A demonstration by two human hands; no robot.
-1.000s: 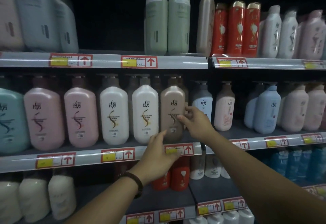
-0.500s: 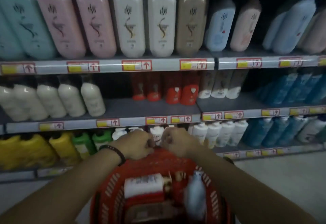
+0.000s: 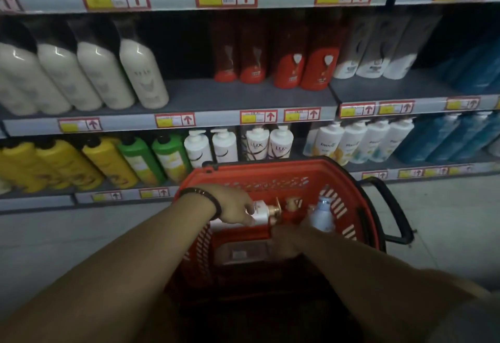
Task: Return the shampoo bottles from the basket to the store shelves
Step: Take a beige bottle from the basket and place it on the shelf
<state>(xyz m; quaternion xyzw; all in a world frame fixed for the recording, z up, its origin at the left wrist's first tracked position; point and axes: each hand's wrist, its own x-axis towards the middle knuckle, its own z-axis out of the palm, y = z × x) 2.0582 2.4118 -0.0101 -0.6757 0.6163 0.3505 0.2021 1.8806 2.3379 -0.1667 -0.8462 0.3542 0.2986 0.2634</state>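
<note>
The store shelves stand behind the basket and carry rows of bottles (cream, red, yellow, green, white, blue). The basket is red, and a black handle projects from its right side. The left hand enters over the basket's left rim. Its thumb and fingers curl round a white bottle with a gold pump, which lies on its side inside the basket. The right hand is low inside the basket, in shadow, so its finger state cannot be determined. A pale blue bottle sits inside the basket near its right wall.
</note>
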